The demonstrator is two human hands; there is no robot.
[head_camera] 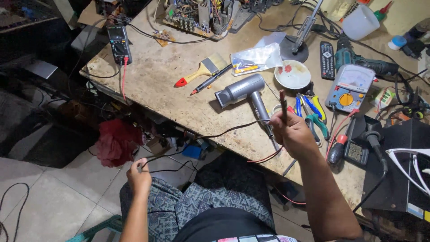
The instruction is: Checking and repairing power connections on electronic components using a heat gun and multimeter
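A grey hair dryer (244,92) lies on the worn workbench (170,85), nozzle to the left, handle toward me. Its black power cord (201,136) runs off the bench edge and down to my left hand (139,175), which pinches it over my lap. My right hand (293,132) is raised above the bench edge beside the dryer's handle and grips the cord's other stretch, with a dark end (283,101) sticking up from my fingers. A thin red wire (264,157) loops below that hand.
On the bench: a paintbrush (201,71), a marker pen (210,79), a plastic bag (256,57), a small bowl (292,74), pliers (313,114), a remote (327,59), an analog meter (350,87), a digital multimeter (119,42), a drill (358,58), a circuit board (197,15). A red cloth (117,141) hangs below.
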